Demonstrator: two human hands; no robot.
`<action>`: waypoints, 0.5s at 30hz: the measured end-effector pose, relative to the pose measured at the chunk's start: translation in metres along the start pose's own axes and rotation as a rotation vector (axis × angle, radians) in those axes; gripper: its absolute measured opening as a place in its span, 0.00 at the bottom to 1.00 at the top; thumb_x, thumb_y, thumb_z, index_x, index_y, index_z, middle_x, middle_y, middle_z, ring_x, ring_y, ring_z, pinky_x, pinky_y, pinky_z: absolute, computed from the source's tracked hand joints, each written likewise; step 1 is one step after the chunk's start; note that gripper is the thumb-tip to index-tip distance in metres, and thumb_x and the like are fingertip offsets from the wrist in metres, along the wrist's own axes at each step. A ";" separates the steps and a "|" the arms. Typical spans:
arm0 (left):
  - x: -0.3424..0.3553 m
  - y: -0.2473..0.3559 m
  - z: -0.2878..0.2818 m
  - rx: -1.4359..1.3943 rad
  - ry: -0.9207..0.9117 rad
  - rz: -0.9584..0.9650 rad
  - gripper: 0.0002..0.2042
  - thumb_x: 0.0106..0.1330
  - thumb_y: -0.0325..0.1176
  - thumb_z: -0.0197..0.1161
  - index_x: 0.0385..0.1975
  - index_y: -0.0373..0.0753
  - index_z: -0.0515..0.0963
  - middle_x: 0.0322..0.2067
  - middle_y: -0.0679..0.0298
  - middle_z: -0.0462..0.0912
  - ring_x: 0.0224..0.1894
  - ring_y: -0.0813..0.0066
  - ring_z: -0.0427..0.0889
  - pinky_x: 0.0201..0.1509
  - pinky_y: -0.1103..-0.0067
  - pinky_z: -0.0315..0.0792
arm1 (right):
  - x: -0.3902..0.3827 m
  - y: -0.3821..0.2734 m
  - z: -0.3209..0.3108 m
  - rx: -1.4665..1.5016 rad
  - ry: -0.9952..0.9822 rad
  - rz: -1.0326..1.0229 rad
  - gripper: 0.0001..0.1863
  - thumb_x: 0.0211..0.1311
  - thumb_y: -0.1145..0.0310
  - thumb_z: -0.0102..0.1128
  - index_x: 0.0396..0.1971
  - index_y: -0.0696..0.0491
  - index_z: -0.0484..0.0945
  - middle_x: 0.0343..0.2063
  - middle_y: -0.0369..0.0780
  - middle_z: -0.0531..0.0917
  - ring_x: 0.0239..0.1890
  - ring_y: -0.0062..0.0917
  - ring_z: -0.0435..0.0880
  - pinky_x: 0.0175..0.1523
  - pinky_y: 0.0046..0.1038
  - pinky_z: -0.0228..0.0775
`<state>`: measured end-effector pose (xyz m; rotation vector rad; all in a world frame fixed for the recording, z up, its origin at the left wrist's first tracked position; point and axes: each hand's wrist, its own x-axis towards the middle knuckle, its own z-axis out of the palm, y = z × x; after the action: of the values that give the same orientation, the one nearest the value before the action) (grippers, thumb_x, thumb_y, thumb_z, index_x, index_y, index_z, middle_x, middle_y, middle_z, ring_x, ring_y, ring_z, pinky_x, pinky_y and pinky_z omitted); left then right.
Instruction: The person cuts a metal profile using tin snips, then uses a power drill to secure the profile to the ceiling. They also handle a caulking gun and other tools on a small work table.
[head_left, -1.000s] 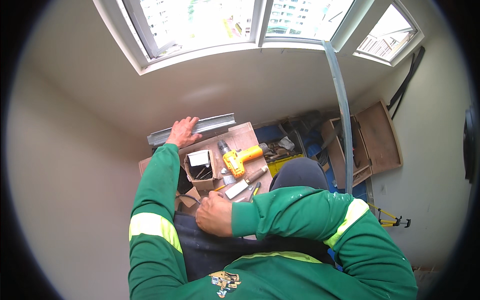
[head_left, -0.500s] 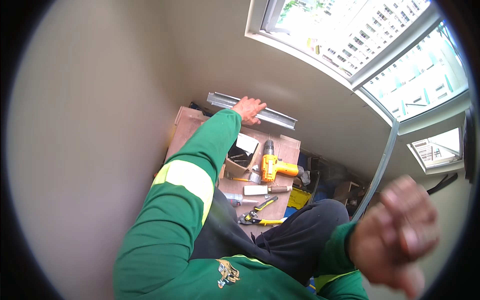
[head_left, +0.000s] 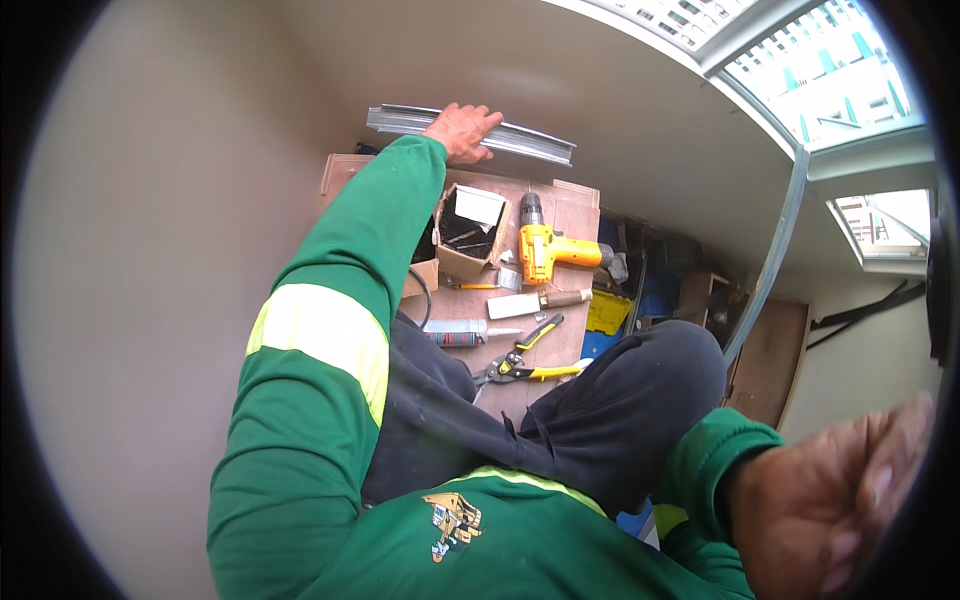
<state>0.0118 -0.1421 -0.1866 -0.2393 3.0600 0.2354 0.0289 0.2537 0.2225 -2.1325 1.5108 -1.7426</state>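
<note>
My left hand (head_left: 464, 132) is closed over a long galvanized metal channel (head_left: 538, 143), held against the wall beyond the wooden work surface. Its fingers lie across the upper edge, and the underside of the grip is hidden. At the lower right, near the camera, my right hand (head_left: 825, 500) is raised with its fingers half bent and apart. Nothing shows in it, though the dark rim hides part of the fingers. Below the channel lie a yellow cordless drill (head_left: 545, 250), a pale block-like tool with a brown handle (head_left: 540, 302) and yellow-handled snips (head_left: 522, 364).
An open cardboard box (head_left: 472, 265) with dark contents stands beside the left forearm. A sealant cartridge (head_left: 460, 332) and a pencil (head_left: 478, 286) lie on the wooden board (head_left: 560, 215). A long metal strip (head_left: 775, 265) slants down from the window. My bent knee (head_left: 665, 370) borders the board.
The view has shifted, so the channel and tools sit higher and more of the board shows. My right hand has moved lower and further right. The left hand keeps its hold.
</note>
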 end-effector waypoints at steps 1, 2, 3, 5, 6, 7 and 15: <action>-0.002 -0.001 -0.001 0.009 -0.023 -0.009 0.32 0.66 0.49 0.71 0.66 0.43 0.69 0.54 0.52 0.79 0.62 0.51 0.79 0.64 0.54 0.71 | 0.000 0.003 0.005 -0.007 0.015 0.010 0.39 0.80 0.34 0.31 0.43 0.55 0.81 0.29 0.36 0.76 0.32 0.26 0.77 0.45 0.36 0.70; -0.003 -0.001 -0.003 0.005 -0.021 -0.024 0.30 0.65 0.50 0.72 0.62 0.44 0.70 0.55 0.53 0.80 0.62 0.52 0.80 0.64 0.54 0.72 | 0.000 0.008 0.007 -0.011 0.023 0.027 0.40 0.80 0.34 0.30 0.42 0.55 0.81 0.29 0.37 0.77 0.32 0.26 0.77 0.45 0.35 0.70; -0.004 -0.001 -0.004 0.006 0.012 -0.025 0.30 0.65 0.51 0.72 0.62 0.44 0.70 0.55 0.53 0.80 0.62 0.52 0.80 0.64 0.54 0.72 | 0.000 0.014 0.010 -0.014 0.026 0.045 0.40 0.80 0.33 0.30 0.42 0.56 0.81 0.29 0.37 0.77 0.32 0.25 0.77 0.44 0.35 0.70; -0.004 -0.001 -0.006 0.010 -0.030 -0.047 0.30 0.65 0.51 0.72 0.62 0.43 0.70 0.56 0.53 0.79 0.63 0.52 0.80 0.65 0.54 0.71 | -0.002 0.026 0.014 -0.015 0.027 0.107 0.42 0.79 0.32 0.29 0.41 0.57 0.82 0.28 0.37 0.78 0.31 0.25 0.77 0.43 0.33 0.70; -0.005 -0.001 -0.006 0.010 -0.026 -0.038 0.30 0.66 0.51 0.71 0.63 0.43 0.70 0.56 0.53 0.80 0.63 0.52 0.79 0.65 0.53 0.71 | -0.004 0.033 0.016 -0.016 0.028 0.140 0.43 0.79 0.32 0.28 0.41 0.57 0.82 0.28 0.38 0.78 0.31 0.25 0.77 0.43 0.33 0.70; -0.004 0.000 -0.005 0.009 -0.018 -0.026 0.31 0.66 0.50 0.71 0.64 0.43 0.70 0.56 0.53 0.79 0.63 0.52 0.79 0.65 0.54 0.71 | -0.007 0.041 0.017 -0.019 0.028 0.178 0.44 0.79 0.31 0.27 0.40 0.58 0.82 0.28 0.38 0.78 0.30 0.24 0.77 0.42 0.32 0.70; -0.004 -0.001 -0.002 0.001 -0.048 -0.013 0.32 0.68 0.50 0.70 0.66 0.42 0.68 0.57 0.51 0.78 0.64 0.51 0.78 0.66 0.53 0.70 | -0.017 0.109 0.045 -0.075 0.018 0.433 0.51 0.77 0.27 0.23 0.37 0.61 0.83 0.27 0.40 0.80 0.28 0.22 0.78 0.38 0.28 0.70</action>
<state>0.0153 -0.1429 -0.1849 -0.2495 3.0097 0.2359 -0.0072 0.1825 0.1340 -1.6486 1.8910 -1.5746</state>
